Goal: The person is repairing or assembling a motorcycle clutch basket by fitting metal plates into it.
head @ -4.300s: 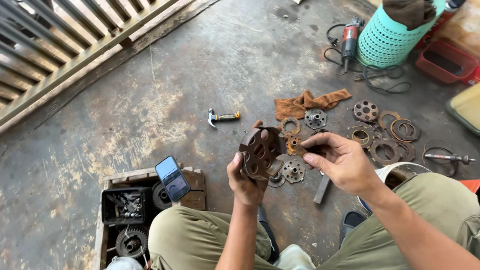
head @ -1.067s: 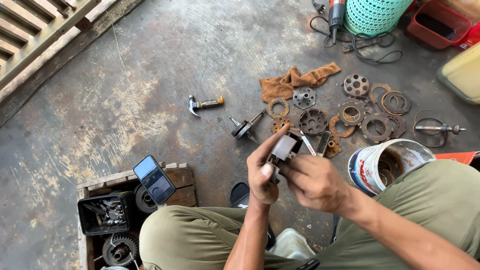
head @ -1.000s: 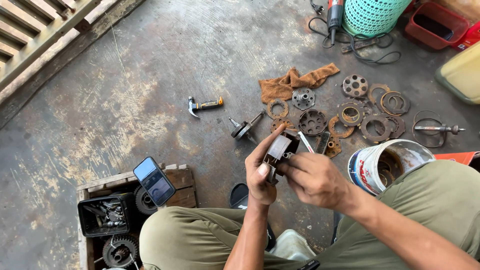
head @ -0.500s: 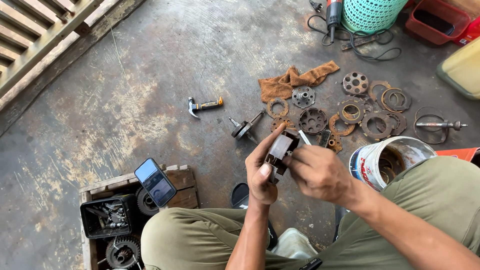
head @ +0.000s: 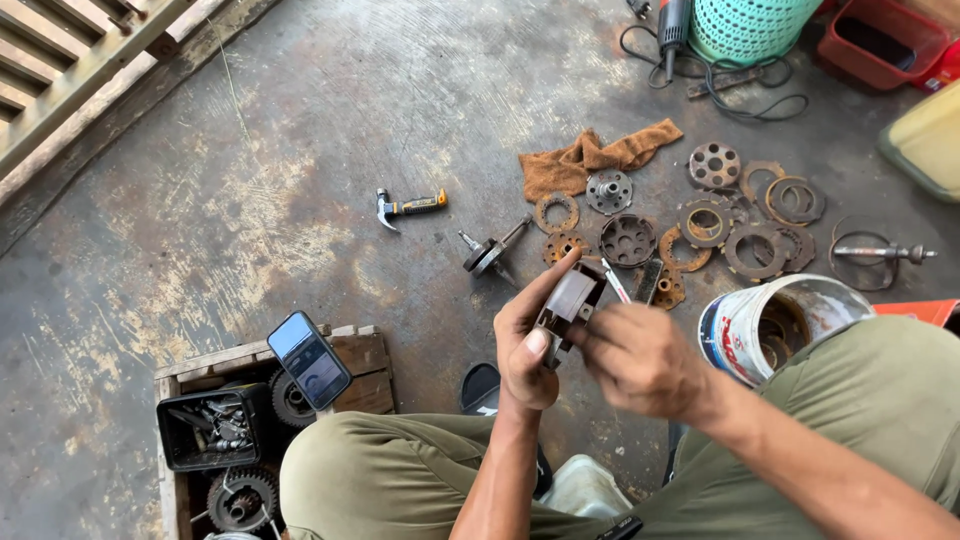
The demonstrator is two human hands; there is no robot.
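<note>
My left hand (head: pixel 525 335) grips a small dark grey metal block (head: pixel 568 301) in front of my knees, thumb across its lower end. My right hand (head: pixel 640 355) presses against the block's right side with its fingers curled, blurred by motion; what it holds, if anything, is hidden. On the concrete floor just beyond lie several rusty round clutch plates and rings (head: pixel 745 215), a dark perforated disc (head: pixel 628 240) and a crank-like shaft piece (head: pixel 490 252).
A small hammer (head: pixel 410 208) lies to the left and a brown rag (head: pixel 600 155) behind the parts. A white bucket (head: pixel 770 320) stands by my right knee. A wooden crate (head: pixel 250 400) with gears and a phone (head: pixel 310 360) sits at my left. A teal basket (head: pixel 745 25) is far back.
4.3 s ago my left hand held a rusty round hub; now it holds the small grey block. Over the last second both hands kept working on the block with little movement.
</note>
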